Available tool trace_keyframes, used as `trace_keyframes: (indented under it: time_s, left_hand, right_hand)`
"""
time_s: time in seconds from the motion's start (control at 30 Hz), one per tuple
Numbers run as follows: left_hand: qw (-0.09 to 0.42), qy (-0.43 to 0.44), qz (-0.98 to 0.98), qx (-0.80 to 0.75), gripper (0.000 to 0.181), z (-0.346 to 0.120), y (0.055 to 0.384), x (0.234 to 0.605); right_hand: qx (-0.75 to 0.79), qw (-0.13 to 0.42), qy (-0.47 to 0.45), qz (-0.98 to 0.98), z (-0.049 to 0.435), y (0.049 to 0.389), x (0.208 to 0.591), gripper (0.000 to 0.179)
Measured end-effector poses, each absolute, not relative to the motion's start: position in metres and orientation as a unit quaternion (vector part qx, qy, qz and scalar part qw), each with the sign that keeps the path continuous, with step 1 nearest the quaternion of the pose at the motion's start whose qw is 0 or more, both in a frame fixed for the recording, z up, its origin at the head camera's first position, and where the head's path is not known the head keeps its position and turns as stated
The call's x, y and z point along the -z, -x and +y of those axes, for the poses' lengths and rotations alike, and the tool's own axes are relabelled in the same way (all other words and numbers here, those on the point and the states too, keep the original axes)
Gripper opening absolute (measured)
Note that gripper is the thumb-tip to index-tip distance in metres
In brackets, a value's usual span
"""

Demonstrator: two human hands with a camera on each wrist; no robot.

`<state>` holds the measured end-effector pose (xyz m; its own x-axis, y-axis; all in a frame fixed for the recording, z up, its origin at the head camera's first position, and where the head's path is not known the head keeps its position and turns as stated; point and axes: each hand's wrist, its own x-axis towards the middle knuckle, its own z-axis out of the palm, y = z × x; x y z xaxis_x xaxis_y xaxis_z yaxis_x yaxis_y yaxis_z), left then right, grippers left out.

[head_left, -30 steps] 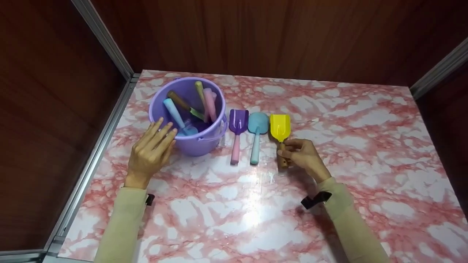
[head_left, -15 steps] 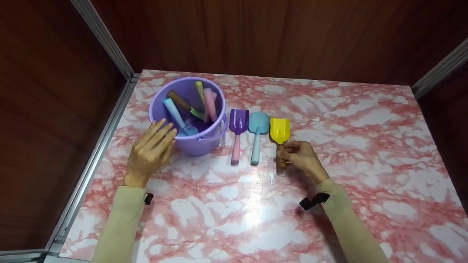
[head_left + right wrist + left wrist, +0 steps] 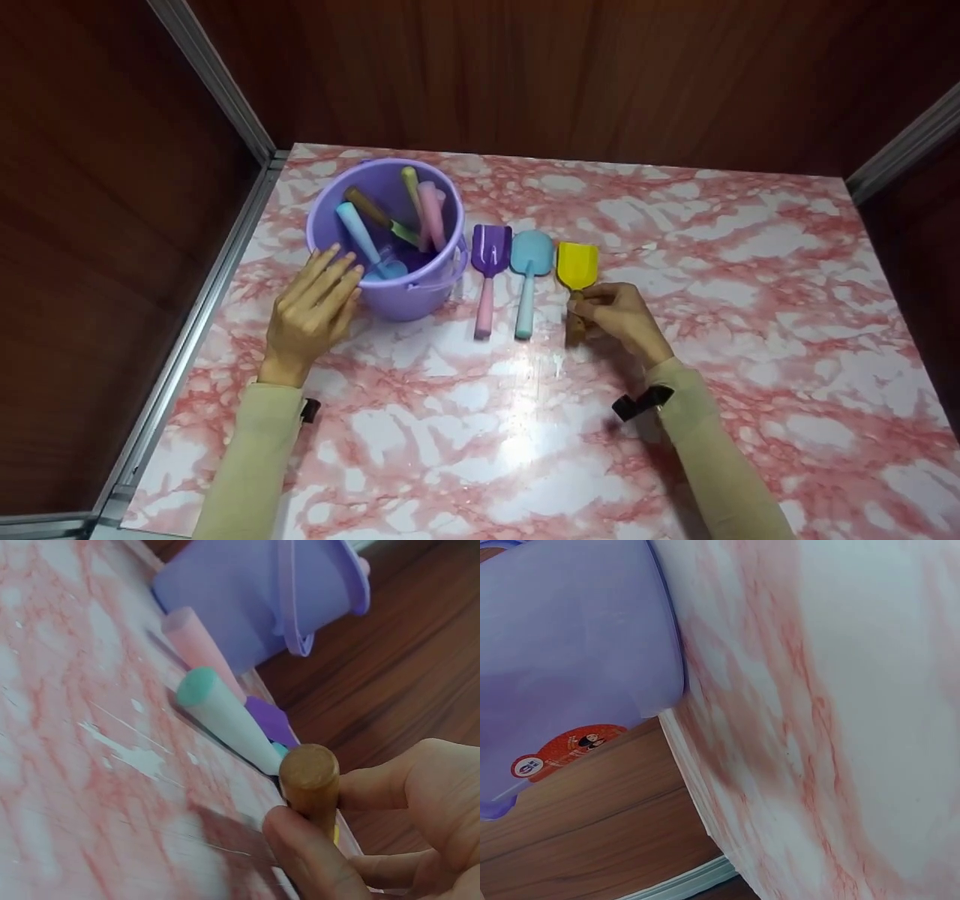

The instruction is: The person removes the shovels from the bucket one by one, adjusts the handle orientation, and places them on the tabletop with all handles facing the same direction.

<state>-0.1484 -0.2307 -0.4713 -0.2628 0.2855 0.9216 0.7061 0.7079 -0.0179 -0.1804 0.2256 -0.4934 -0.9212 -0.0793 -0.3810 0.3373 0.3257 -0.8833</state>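
My right hand pinches the brown wooden handle of a yellow toy shovel between thumb and fingers. To its left lie a light blue shovel and a purple shovel with a pink handle, side by side with blades pointing away. My left hand rests with straight fingers on the near left rim of a purple bucket. Inside the bucket lean several more tools, among them a blue-handled one, a brown-handled one and pink handles.
The marbled red and white tabletop spreads under everything. Dark wood panels with metal frame strips stand behind it and at both sides. The bucket's carrying handle hangs down its near right side.
The yellow shovel has shifted slightly toward me, and its blade has tilted in my right hand's grip. The left hand stays at the bucket rim.
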Motion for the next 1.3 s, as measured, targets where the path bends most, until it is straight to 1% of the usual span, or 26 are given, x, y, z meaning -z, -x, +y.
trace_keyframes:
  time_s: [0.3,0.6,0.77,1.1,1.3]
  left_hand:
    - [0.522,0.316,-0.765,0.205,0.024,-0.230,0.149,0.474]
    - [0.527,0.307,-0.763,0.213,0.024,-0.228,0.147,0.477]
    - [0.528,0.302,-0.763,0.218,0.024,-0.226,0.148,0.478]
    - [0.524,0.306,-0.765,0.215,0.025,-0.228,0.147,0.477]
    - [0.522,0.307,-0.766,0.214,0.025,-0.228,0.147,0.477]
  right_hand:
    - [0.524,0.188,-0.054,0.829,0.226,0.185,0.486,0.045]
    - [0.437,0.157,-0.006,0.886,0.228,0.185,0.484,0.044]
    - [0.424,0.156,-0.003,0.892,0.230,0.184,0.483,0.044]
    - [0.367,0.151,0.023,0.917,0.223,0.179,0.469,0.050]
    - [0.327,0.143,0.032,0.934,0.212,0.183,0.450,0.061]
